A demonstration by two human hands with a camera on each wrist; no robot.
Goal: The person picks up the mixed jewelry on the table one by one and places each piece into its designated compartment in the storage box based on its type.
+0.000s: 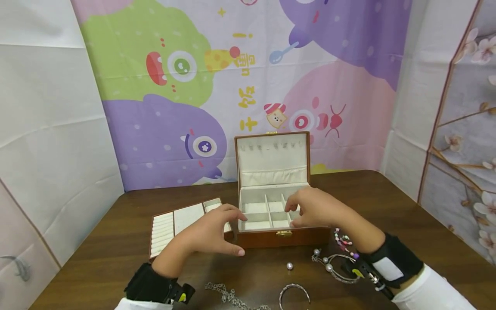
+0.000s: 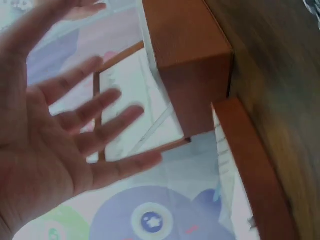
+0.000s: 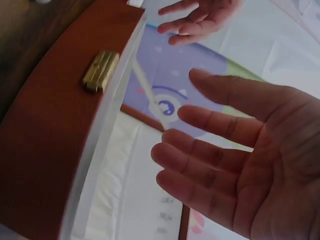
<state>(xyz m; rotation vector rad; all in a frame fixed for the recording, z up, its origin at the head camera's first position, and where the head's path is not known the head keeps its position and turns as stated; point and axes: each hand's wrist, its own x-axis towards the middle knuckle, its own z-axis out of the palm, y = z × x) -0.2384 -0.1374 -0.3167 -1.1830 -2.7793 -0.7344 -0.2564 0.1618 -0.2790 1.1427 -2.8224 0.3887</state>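
A brown jewelry box (image 1: 255, 237) with its lid (image 1: 273, 155) raised stands in the middle of the table, its white compartments showing. Over its right compartments hovers my right hand (image 1: 319, 206), fingers loosely bent and holding nothing. My left hand (image 1: 207, 230) is at the box's left front corner, above the edge of a jewelry tray (image 1: 188, 218), thumb and fingers spread apart. Both palms look bare in the wrist views. In the right wrist view the box's gold clasp (image 3: 101, 71) faces the camera, beside my right fingers (image 3: 205, 170).
Before the box lie a silver chain (image 1: 228, 296), a silver bangle (image 1: 294, 287), a pearl piece (image 1: 289, 266), a bracelet with pearls (image 1: 329, 268) and a colorful beaded strand (image 1: 342, 241). A cartoon-printed cloth (image 1: 248, 86) hangs behind the table (image 1: 97, 258).
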